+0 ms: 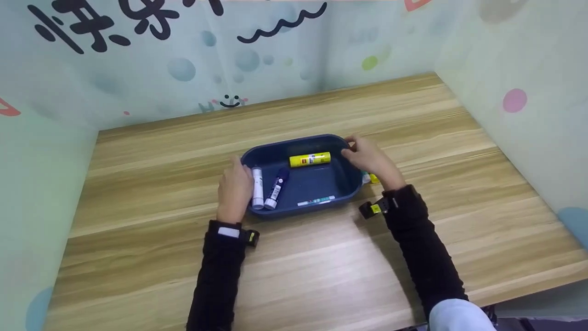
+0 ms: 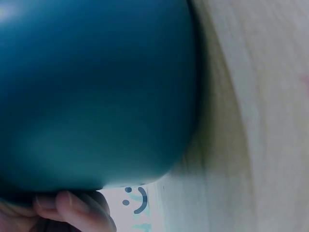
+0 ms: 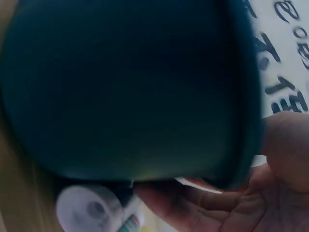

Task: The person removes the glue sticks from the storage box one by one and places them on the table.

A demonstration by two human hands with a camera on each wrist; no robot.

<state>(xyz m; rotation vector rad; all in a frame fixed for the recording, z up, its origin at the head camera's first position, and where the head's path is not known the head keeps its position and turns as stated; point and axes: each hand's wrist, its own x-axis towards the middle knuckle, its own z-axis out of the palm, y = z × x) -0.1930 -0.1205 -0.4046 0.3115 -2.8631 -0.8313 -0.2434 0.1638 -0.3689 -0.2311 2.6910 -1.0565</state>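
A dark blue plastic basin [image 1: 314, 181] rests on the table between both hands. The left hand [image 1: 234, 191] grips its left rim, and in the left wrist view its fingers [image 2: 79, 208] lie against the outer wall. At the right end, the right hand [image 1: 371, 161] holds the rim, thumb over the edge and fingers against the outside. Inside lie a yellow glue stick [image 1: 310, 159], a white glue stick [image 1: 257, 188], a dark blue and white glue stick [image 1: 277, 188], and a slim white and green stick [image 1: 316, 201].
Beyond the basin's right end, partly hidden by the right hand, are a white-and-green item [image 1: 366, 177] and a yellow item [image 1: 374, 178]. A round white end [image 3: 89, 208] shows there up close. Printed panels [image 1: 275, 59] wall the wooden table [image 1: 138, 207] at back and sides.
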